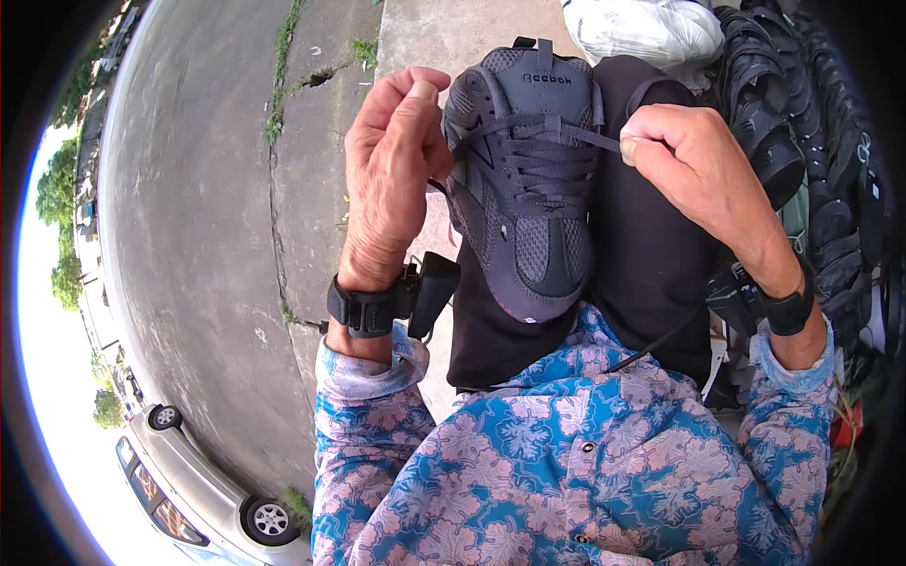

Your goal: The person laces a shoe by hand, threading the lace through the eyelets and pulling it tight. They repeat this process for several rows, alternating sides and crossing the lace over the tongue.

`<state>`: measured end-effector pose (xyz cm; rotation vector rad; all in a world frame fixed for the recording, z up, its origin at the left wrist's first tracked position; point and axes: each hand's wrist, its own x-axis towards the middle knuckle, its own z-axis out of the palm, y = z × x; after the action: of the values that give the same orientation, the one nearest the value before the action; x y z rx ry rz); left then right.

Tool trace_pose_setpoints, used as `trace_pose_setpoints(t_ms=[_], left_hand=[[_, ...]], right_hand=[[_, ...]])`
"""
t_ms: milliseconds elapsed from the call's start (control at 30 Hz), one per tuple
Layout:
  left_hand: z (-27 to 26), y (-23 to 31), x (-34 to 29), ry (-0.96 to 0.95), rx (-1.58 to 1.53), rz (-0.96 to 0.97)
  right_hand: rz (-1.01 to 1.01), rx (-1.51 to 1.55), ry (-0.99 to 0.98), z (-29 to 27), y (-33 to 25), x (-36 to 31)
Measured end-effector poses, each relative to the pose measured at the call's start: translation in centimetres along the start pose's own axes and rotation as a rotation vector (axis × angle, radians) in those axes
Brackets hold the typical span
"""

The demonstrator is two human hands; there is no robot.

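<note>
A dark grey sneaker (547,179) rests on my lap in black trousers, toe pointing toward me and tongue away. Its dark shoelace (552,170) is threaded back and forth across the tongue. Thumb and fingertips of my right hand (694,165) pinch one lace end, drawn taut to the right of the shoe. On the other side, my left hand (392,160) is closed, with the thumb against the fingers. The other lace end runs from the shoe into it, partly hidden behind the fingers.
Several black shaped pieces (835,189) lie stacked in rows at the right. A white plastic bag (646,33) sits beyond my knees. Grey pavement (208,189) with a weedy crack stretches along the left, where a silver car (203,481) is parked. Black devices are strapped to both wrists.
</note>
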<state>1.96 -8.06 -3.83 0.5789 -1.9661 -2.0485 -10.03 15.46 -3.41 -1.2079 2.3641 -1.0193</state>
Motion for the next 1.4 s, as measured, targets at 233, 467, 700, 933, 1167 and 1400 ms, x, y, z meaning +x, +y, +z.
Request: trace_pose_setpoints(t_ms=[233, 467, 700, 933, 1167, 1400], left_hand=[[-11.2, 2.2, -1.8, 0.165, -0.432, 0.054], [-15.4, 4.9, -4.6, 0.388, -0.074, 0.085], [-9.3, 2.8, -3.7, 0.302, 0.274, 0.091], [-4.5, 1.8, -3.2, 0.149, 0.378, 0.107], [-3.8, 0.7, -2.9, 0.14, 0.327, 0.009], [-3.2, 0.7, -2.1, 0.139, 0.278, -0.029]], right_hand=[[0.377, 0.614, 0.16, -2.8, 1.4, -4.1], [-0.027, 0.258, 0.165, -2.2, 2.9, -2.6], [-0.35, -0.175, 0.344, -0.2, 1.6, 0.5], [-0.334, -0.024, 0.347, 1.2, 1.1, 1.7], [-0.372, -0.067, 0.245, 1.6, 1.1, 1.5], [-0.315, -0.196, 0.268, 1.7, 0.7, 1.7]])
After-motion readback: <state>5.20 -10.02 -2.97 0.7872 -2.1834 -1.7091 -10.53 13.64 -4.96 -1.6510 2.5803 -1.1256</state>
